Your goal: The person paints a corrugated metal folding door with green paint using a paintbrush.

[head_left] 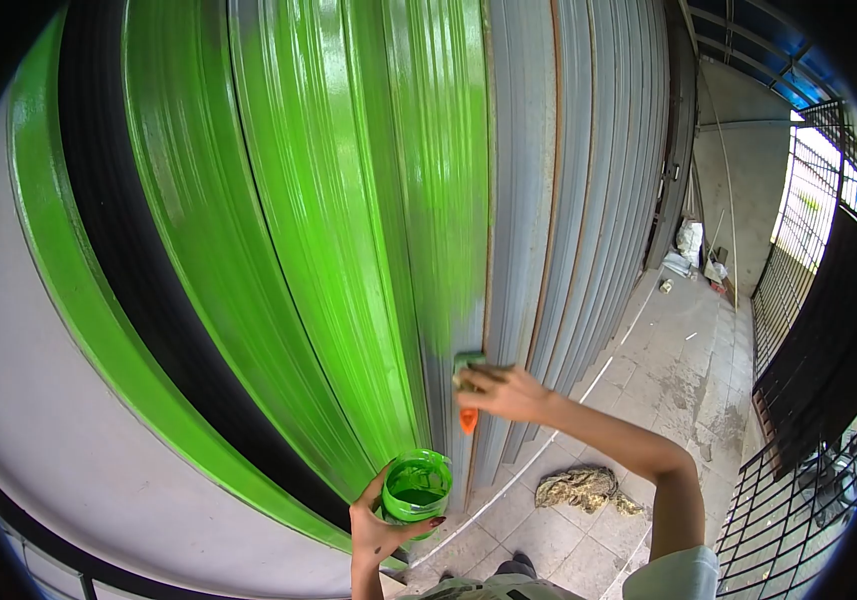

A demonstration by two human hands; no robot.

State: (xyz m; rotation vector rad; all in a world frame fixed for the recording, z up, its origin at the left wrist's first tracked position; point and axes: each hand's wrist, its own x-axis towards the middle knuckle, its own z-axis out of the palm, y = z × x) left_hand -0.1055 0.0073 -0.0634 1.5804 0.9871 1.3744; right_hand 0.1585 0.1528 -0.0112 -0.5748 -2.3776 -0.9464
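Observation:
My left hand (380, 530) is wrapped round a small tub of green paint (416, 484), which it holds up near the bottom of the folding metal door. Green paint coats the tub's inner wall and rim. In my right hand (504, 391) is a paintbrush (468, 419) with an orange handle end; its bristles are up against a grey slat. The ribbed metal door (438, 180) shows glossy wet green on its left and middle slats. Bare grey panels (588, 170) stand to the right of the brush, and the lower part of the slat at the brush is grey too.
A crumpled, patterned cloth (578, 489) lies on the tiled floor (653, 400) by my feet. A white wall (78, 420) borders the door on the left. At the right are a black metal grille (783, 520) and a dark sheet (818, 340).

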